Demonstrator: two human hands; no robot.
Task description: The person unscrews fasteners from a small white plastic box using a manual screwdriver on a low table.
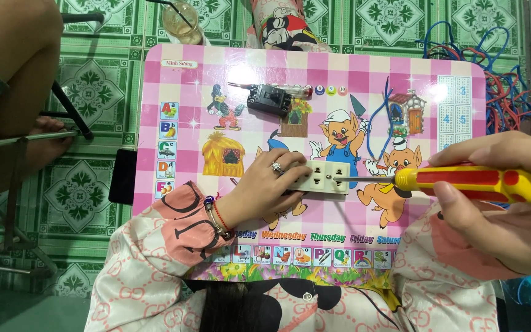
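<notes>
My left hand (pixel 265 183), with a ring and bracelets, presses a cream double wall socket (pixel 326 176) flat on a pink checked cartoon lap table (pixel 173 80). My right hand (pixel 511 215) grips a red and yellow screwdriver (pixel 471 180). Its thin shaft points left and its tip touches the socket's right end. A black switch part (pixel 269 99) lies at the table's far middle, with a thin tester screwdriver (pixel 290 90) behind it. A short blue wire (pixel 381 120) lies on the table's right part.
A tangle of blue and red wires (pixel 511 80) lies on the green tiled floor at the far right. A glass with a straw (pixel 181 21) stands past the table's far edge. Another person's bare leg (pixel 13 67) and a metal stool frame (pixel 19 184) are at the left.
</notes>
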